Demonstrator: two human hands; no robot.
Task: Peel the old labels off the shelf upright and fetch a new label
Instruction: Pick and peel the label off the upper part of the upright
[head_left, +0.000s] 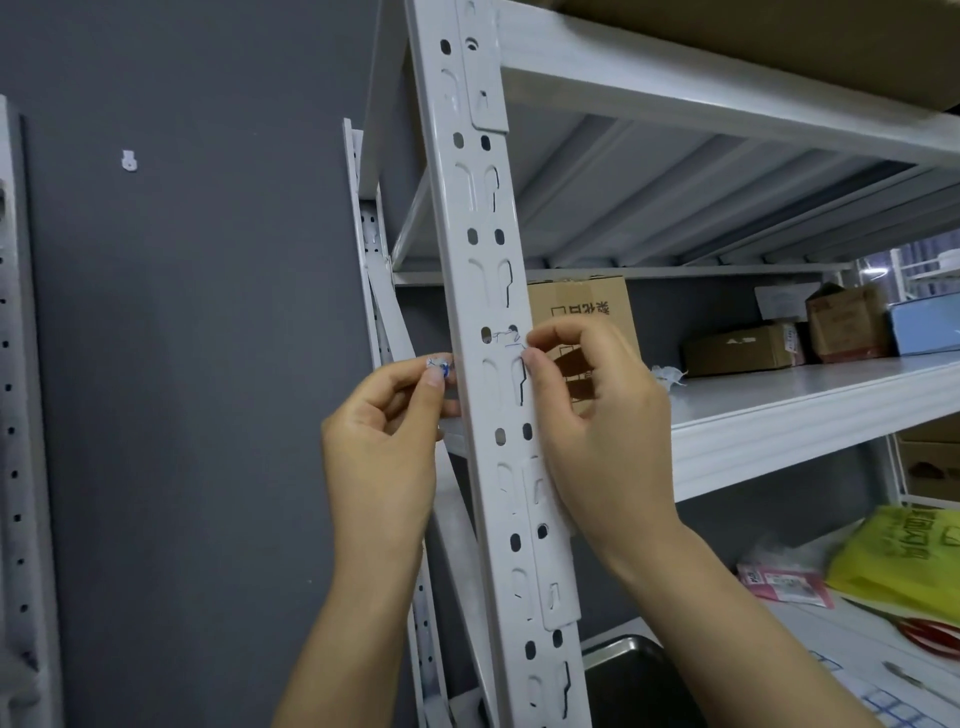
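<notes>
A matt dark grey wall (208, 364) fills the left half of the view, bare but for a small white hook (129, 160) fixed high on it. A perforated white metal post (13, 415) runs up the far left edge. To the right, the middle shelf (779, 410) is a pale metal board with a ribbed front edge, the upper shelf (701, 192) above it shows a corrugated underside in shadow, and past the middle shelf's far end a bright, washed-out patch (914, 265) glows.

White upright (480, 291); grey wall (182, 364)
</notes>
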